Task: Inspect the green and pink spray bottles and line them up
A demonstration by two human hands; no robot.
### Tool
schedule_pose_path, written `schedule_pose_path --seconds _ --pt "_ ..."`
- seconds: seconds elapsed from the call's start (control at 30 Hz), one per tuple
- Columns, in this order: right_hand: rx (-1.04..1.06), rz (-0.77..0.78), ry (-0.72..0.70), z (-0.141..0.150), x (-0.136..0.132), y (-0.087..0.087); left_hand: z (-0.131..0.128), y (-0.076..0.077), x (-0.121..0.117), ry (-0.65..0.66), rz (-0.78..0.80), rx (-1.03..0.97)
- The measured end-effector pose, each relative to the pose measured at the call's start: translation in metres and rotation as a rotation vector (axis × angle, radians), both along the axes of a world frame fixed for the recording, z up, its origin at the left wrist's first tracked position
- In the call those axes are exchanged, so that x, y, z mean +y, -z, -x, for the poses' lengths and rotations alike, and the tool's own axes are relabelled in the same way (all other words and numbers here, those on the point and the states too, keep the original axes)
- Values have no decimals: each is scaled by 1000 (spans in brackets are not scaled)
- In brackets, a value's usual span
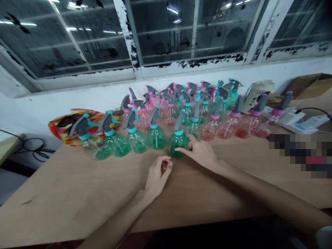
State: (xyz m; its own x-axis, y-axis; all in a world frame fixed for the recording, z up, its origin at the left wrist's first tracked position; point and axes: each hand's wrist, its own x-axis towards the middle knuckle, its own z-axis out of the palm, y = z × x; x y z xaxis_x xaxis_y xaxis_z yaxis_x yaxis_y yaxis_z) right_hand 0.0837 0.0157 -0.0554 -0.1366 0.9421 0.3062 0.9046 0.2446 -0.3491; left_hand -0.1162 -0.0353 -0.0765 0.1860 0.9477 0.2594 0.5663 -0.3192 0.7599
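Several small spray bottles stand on a wooden table (64, 193) under a window. A front row of green ones with grey triggers runs left to right; the rightmost green bottle (177, 140) is touched by my right hand (201, 152), fingers spread against its lower side. My left hand (158, 174) hovers just in front of that bottle with its fingers loosely curled, holding nothing that I can see. To the right stand pink bottles (232, 124), with more green and pink ones crowded behind.
A red and yellow patterned bag (63, 129) lies at the table's left back. A cream jug (256, 93), a white power strip (293, 117) and a cardboard box (308, 84) are at the right back. Black cables (36, 148) hang left of the table.
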Motion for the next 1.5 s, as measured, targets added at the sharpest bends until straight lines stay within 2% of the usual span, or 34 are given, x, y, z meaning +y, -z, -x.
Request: schedule_pose_path --seconds 0.4,0.63,0.8,0.93,1.07,1.27,1.5 --pt "-58 -20 37 9 35 -8 0 2 1 -25 2 57" --pt "-42 -54 -16 13 43 -1 1 2 6 -33 22 38" --pt "102 -157 -128 -21 30 4 2 0 7 -44 45 48" --pt "156 -206 -36 -60 22 5 2 0 8 -44 48 67" --pt "186 -134 89 -75 31 2 2 -1 9 -52 47 78" --pt "157 65 115 -64 52 -5 6 0 8 -49 14 102" --pt "89 68 113 -61 51 -2 9 -2 8 -56 -18 120"
